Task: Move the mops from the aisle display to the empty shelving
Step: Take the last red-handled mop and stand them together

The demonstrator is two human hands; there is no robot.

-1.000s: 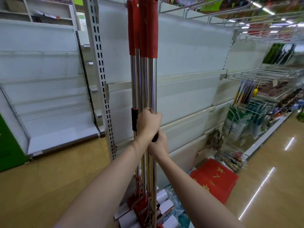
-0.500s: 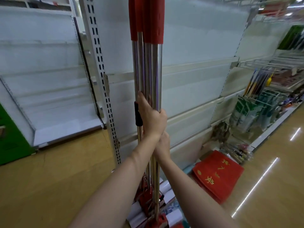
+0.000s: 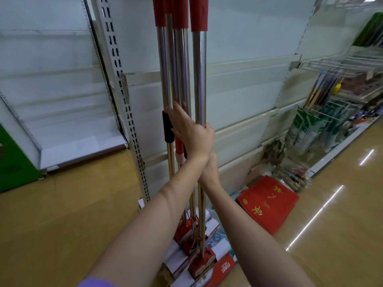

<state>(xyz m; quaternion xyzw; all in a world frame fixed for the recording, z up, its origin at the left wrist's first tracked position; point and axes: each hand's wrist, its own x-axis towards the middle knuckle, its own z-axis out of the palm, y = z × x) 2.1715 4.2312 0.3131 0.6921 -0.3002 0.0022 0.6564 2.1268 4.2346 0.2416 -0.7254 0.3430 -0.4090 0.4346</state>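
Left hand (image 3: 191,133) and right hand (image 3: 211,168) gripped bundled mops (image 3: 180,79) upright before empty shelving (image 3: 83,146); loose poles risked splaying, heads snagging floor clutter.

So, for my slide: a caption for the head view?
Both hands grip a bundle of upright mops before empty white shelving.

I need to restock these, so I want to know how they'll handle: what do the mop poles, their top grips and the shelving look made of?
Mop poles: polished metal, likely steel; they mirror the surroundings.
Top grips: matte red plastic or rubber sleeves, no shine.
Shelving: white painted sheet metal, probably; its slotted upright looks punched.
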